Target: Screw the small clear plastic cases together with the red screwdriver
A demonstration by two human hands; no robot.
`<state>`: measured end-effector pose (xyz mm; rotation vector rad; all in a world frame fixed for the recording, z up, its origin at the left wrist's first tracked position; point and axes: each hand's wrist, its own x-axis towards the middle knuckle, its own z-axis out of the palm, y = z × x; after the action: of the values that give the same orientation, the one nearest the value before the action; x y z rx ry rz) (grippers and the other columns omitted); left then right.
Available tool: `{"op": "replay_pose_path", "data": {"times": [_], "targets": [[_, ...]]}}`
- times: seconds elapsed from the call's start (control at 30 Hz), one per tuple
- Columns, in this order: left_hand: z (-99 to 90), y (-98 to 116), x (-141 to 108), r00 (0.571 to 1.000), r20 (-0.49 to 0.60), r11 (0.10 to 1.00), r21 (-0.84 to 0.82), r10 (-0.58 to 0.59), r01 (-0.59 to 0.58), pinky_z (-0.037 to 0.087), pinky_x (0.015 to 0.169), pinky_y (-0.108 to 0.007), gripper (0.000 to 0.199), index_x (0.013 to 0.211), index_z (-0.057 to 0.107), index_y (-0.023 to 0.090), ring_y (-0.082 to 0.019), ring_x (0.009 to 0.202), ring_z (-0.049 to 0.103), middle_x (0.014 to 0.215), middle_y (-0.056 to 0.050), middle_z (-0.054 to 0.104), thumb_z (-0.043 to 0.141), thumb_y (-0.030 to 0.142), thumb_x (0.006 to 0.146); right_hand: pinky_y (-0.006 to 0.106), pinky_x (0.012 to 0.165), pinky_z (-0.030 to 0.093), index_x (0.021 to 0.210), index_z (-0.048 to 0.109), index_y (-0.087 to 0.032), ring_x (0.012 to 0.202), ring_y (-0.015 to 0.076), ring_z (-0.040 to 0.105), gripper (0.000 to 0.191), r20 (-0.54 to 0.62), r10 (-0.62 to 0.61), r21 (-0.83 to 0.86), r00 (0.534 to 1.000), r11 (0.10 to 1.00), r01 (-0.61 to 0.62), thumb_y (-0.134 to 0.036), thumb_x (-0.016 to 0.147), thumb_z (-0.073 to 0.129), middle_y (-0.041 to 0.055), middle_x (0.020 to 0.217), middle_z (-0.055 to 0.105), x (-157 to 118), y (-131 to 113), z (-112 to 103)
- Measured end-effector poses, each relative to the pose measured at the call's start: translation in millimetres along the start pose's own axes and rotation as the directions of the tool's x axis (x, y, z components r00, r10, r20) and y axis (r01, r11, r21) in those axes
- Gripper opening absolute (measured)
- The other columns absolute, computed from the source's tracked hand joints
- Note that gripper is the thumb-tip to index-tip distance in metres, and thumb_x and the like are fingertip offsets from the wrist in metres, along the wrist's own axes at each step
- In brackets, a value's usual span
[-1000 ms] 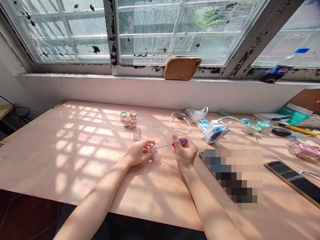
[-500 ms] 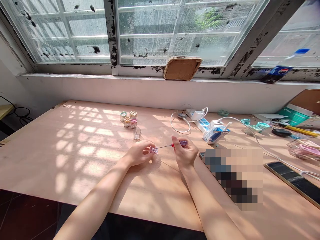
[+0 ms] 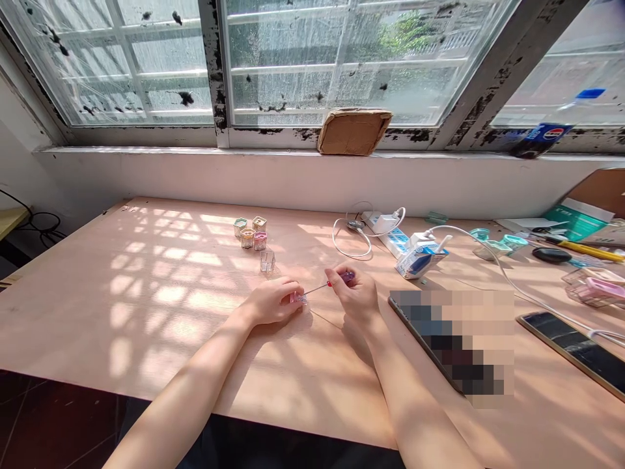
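As the right hand has drawn in closer to the left hand, its fingers stay curled around a purple-handled precision screwdriver whose thin shaft reaches the small pink-and-clear piece pinched in the left fingers, just above the table

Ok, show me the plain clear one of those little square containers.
It's the colourless container standing alone, nearest the left hand; the other four sit clustered behind it, each tinted, like the pink one.
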<state>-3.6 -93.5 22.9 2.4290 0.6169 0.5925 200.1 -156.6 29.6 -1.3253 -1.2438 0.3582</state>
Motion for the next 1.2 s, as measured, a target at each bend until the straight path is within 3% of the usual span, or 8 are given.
{"op": "replay_pose_path", "data": {"times": [0.2,0.43,0.63,1.07,1.2], "targets": [[-3.2,0,3,0.998,0.042,0.996,0.07,0.049,-0.052,0.047,0.085,-0.031,0.01,0.097,0.066,0.024,-0.021,0.091,0.06,0.089,-0.003,0.068,0.056,0.025,0.095,0.024,0.045,0.031,0.067,0.052,-0.021,0.049,0.0108,0.039,0.051,0.134,-0.041,-0.076,0.99,0.996,0.052,-0.067,0.087,0.062,-0.0037,0.053,0.046,0,0,-5],[-5.5,-1,4,1.0,0.013,0.991,0.132,-0.017,0.015,0.046,0.082,-0.028,0.004,0.094,0.066,0.025,-0.021,0.094,0.057,0.081,0.001,0.066,0.065,0.027,0.091,0.025,0.045,0.028,0.063,0.053,-0.021,0.047,0.01,0.034,0.056,0.12,-0.039,-0.079,0.992,0.996,0.049,-0.072,0.085,0.062,-0.0041,0.051,0.043,0,1,-1],[-5.0,-1,6,1.0,0.024,0.977,0.212,0.005,-0.011,0.046,0.082,-0.028,0.002,0.089,0.067,0.024,-0.02,0.091,0.057,0.079,0.0,0.066,0.067,0.026,0.09,0.026,0.047,0.025,0.056,0.047,-0.021,0.049,0.0091,0.027,0.061,0.061,-0.065,-0.09,0.996,0.993,0.07,-0.073,0.08,0.068,-0.0058,0.05,0.033,-3,-6,4],[-2.5,3,7,1.0,0.021,0.963,0.271,-0.019,0.012,0.044,0.077,-0.028,0.009,0.084,0.065,0.024,-0.02,0.089,0.058,0.078,0.001,0.067,0.07,0.03,0.089,0.026,0.05,0.029,0.063,0.049,-0.021,0.05,0.0099,0.031,0.056,0.098,-0.032,-0.102,0.995,0.994,0.042,-0.071,0.085,0.063,-0.0058,0.053,0.038,-2,-5,2],[-2.5,4,7,0.999,0.026,0.96,0.278,-0.038,0.029,0.044,0.075,-0.027,0.008,0.087,0.066,0.024,-0.019,0.089,0.06,0.081,0.001,0.067,0.068,0.03,0.091,0.025,0.051,0.033,0.07,0.051,-0.022,0.05,0.0107,0.038,0.051,0.108,-0.037,-0.081,0.994,0.996,0.045,-0.069,0.086,0.062,-0.0047,0.056,0.045,-1,-5,3]]}}
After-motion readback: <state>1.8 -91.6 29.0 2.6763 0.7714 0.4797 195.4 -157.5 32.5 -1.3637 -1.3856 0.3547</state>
